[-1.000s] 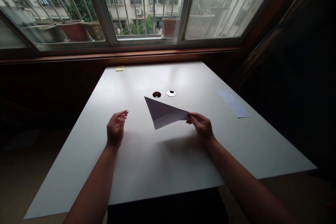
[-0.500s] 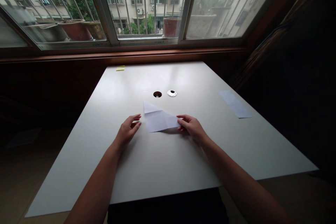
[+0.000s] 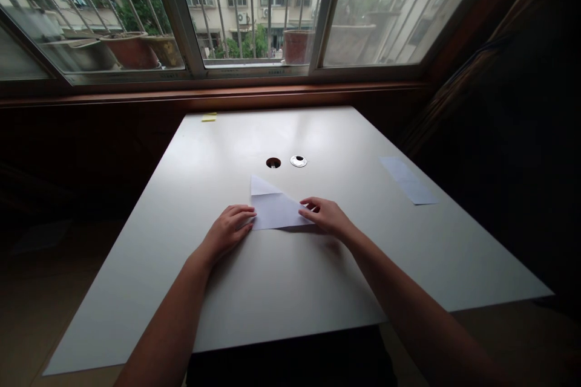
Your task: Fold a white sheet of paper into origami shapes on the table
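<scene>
A white sheet of paper (image 3: 272,210), folded with a slanted right edge and a crease near its top, lies in front of me. My left hand (image 3: 230,227) is at its left edge, fingertips close together on the margin and the thumb just below them. On the slanted right side, my right hand (image 3: 329,216) has thumb and fingers around the paper's edge, covering part of the right corner. That corner looks slightly lifted, with a shadow beneath it.
The white table (image 3: 136,290) has a round hole (image 3: 273,163) with a metal grommet cover (image 3: 298,161) beside it. Another paper strip (image 3: 408,180) lies at the right. Yellow strips (image 3: 209,117) sit at the far left edge, below a barred window (image 3: 254,12).
My left hand has moved right and come onto the paper's left edge. My right hand has slid a little left along the slanted edge, from the corner further over the sheet.
</scene>
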